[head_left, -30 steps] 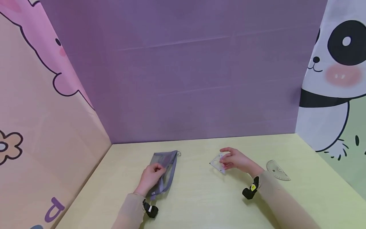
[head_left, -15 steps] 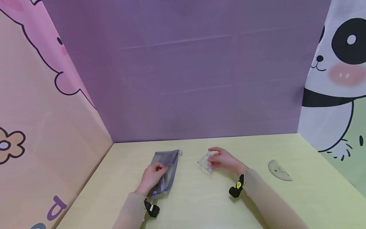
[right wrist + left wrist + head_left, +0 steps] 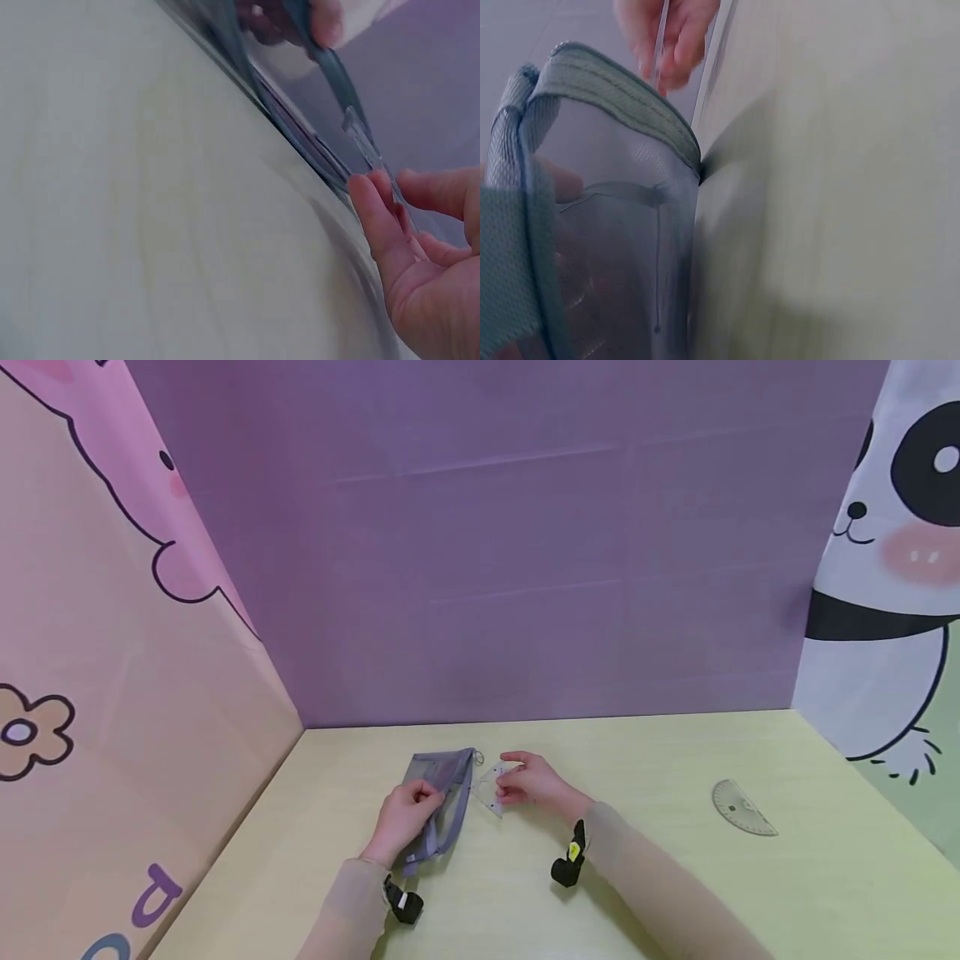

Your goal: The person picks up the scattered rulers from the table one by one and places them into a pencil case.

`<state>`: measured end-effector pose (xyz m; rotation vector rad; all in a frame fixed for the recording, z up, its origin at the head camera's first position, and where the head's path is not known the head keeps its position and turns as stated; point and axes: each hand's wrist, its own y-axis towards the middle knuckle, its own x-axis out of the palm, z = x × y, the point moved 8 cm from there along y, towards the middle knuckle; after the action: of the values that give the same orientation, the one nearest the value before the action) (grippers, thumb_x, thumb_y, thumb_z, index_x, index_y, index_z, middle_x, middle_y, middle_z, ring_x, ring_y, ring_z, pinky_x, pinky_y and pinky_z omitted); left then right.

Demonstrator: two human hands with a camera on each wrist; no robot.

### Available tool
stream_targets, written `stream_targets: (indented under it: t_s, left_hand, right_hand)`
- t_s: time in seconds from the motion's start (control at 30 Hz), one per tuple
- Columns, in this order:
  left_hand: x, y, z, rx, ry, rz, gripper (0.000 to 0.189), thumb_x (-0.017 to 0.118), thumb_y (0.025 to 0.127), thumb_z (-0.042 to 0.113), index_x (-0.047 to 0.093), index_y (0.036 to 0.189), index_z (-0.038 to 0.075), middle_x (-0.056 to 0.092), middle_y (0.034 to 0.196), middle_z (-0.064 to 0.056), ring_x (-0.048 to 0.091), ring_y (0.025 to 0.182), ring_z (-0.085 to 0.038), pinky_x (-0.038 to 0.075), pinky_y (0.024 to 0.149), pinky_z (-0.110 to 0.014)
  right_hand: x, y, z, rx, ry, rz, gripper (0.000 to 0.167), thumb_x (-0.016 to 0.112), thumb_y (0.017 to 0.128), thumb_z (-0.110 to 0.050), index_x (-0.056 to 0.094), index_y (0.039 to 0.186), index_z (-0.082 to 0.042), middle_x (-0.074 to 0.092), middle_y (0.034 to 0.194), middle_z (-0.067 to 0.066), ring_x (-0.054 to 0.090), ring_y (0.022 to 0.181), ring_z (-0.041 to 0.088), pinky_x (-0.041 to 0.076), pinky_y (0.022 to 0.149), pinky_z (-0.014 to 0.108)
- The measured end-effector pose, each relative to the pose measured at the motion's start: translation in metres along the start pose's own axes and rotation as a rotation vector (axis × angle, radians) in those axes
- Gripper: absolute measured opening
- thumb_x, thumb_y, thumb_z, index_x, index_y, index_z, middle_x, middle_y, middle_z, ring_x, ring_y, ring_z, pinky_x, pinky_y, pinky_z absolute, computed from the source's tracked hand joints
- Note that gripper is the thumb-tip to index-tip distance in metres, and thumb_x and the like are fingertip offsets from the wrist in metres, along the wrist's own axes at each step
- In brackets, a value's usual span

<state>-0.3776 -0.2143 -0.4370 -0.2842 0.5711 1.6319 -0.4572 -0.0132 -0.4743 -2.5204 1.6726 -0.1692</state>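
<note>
My left hand [image 3: 405, 812] pinches the upper edge of a grey-purple mesh zip pouch [image 3: 455, 814], holding its mouth apart toward the right. In the left wrist view the pouch [image 3: 622, 112] gapes, its fabric-edged opening facing the other hand. My right hand [image 3: 536, 787] pinches a clear plastic set square [image 3: 489, 789] between thumb and fingers. The tip of the set square overlaps the pouch's opening in the head view. Seen from the right wrist, the set square [image 3: 364, 141] points at the mouth, close by the pouch's edge.
A clear protractor [image 3: 742, 810] lies flat on the pale wooden table [image 3: 645, 752], to the right. A purple backdrop [image 3: 480, 568] stands behind the table, with printed panels on both sides. Each wrist wears a small black camera.
My right hand has carried the set square leftward, from mid-table to the pouch's mouth. The left hand keeps its grip on the pouch with little movement. The head view has shifted slightly.
</note>
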Motion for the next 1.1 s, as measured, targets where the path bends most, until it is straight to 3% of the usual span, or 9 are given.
stream_targets:
  t_s: [0.33, 0.53, 0.7, 0.83, 1.0, 1.07, 1.1]
  left_hand:
    - [0.0, 0.003, 0.003, 0.016, 0.01, 0.004, 0.011, 0.065, 0.088, 0.011, 0.064, 0.079, 0.006, 0.049, 0.059, 0.003, 0.045, 0.053, -0.012, 0.038, 0.053, -0.027]
    - [0.0, 0.003, 0.001, 0.012, 0.01, -0.001, 0.01, 0.064, 0.088, 0.011, 0.064, 0.08, 0.005, 0.049, 0.06, 0.003, 0.044, 0.053, -0.012, 0.037, 0.051, -0.026]
    - [-0.001, 0.004, 0.0, -0.003, 0.004, -0.005, 0.01, 0.063, 0.089, 0.011, 0.064, 0.081, 0.005, 0.05, 0.061, 0.002, 0.045, 0.053, -0.012, 0.037, 0.05, -0.026]
    - [-0.002, 0.005, 0.0, -0.012, 0.01, -0.001, 0.009, 0.063, 0.088, 0.011, 0.064, 0.081, 0.005, 0.051, 0.063, 0.002, 0.046, 0.057, -0.013, 0.038, 0.053, -0.026]
    - [-0.001, 0.005, -0.002, -0.027, 0.0, -0.005, 0.01, 0.064, 0.088, 0.011, 0.064, 0.082, 0.005, 0.051, 0.063, 0.001, 0.046, 0.055, -0.012, 0.038, 0.052, -0.026]
    - [0.0, 0.004, -0.003, -0.03, -0.008, -0.007, 0.01, 0.064, 0.089, 0.011, 0.064, 0.081, 0.004, 0.051, 0.062, 0.002, 0.046, 0.053, -0.011, 0.038, 0.051, -0.025]
    - [0.0, 0.004, -0.003, -0.031, -0.011, -0.008, 0.01, 0.064, 0.089, 0.011, 0.064, 0.081, 0.004, 0.051, 0.062, 0.002, 0.045, 0.052, -0.011, 0.038, 0.05, -0.025]
  right_hand:
    - [0.055, 0.012, 0.002, -0.038, 0.05, -0.003, 0.064, 0.06, 0.084, 0.012, 0.032, 0.142, 0.009, 0.063, 0.086, 0.016, 0.063, 0.063, 0.017, 0.056, 0.063, 0.036]
    - [0.073, 0.014, 0.006, -0.019, 0.001, -0.064, 0.069, 0.057, 0.089, 0.006, 0.018, 0.146, 0.014, 0.06, 0.113, 0.026, 0.068, 0.08, 0.024, 0.055, 0.073, 0.038]
    - [0.077, 0.008, -0.003, -0.058, -0.131, -0.098, 0.058, 0.057, 0.093, 0.0, 0.029, 0.141, 0.017, 0.053, 0.129, 0.03, 0.066, 0.097, 0.033, 0.055, 0.075, 0.038]
    - [0.08, -0.002, -0.016, -0.107, -0.3, -0.128, 0.052, 0.061, 0.091, -0.003, 0.042, 0.135, 0.016, 0.059, 0.123, 0.025, 0.067, 0.097, 0.029, 0.055, 0.071, 0.034]
    - [0.083, -0.012, -0.024, -0.128, -0.437, -0.179, 0.056, 0.062, 0.09, -0.01, 0.042, 0.137, 0.013, 0.069, 0.095, 0.015, 0.059, 0.069, 0.012, 0.043, 0.053, 0.025]
    - [0.082, -0.012, -0.024, -0.152, -0.473, -0.183, 0.055, 0.062, 0.089, -0.011, 0.044, 0.136, 0.013, 0.068, 0.08, 0.012, 0.053, 0.061, 0.009, 0.038, 0.053, 0.023]
    - [0.081, -0.012, -0.024, -0.165, -0.486, -0.174, 0.055, 0.063, 0.089, -0.011, 0.046, 0.135, 0.013, 0.068, 0.08, 0.011, 0.052, 0.06, 0.009, 0.039, 0.054, 0.022]
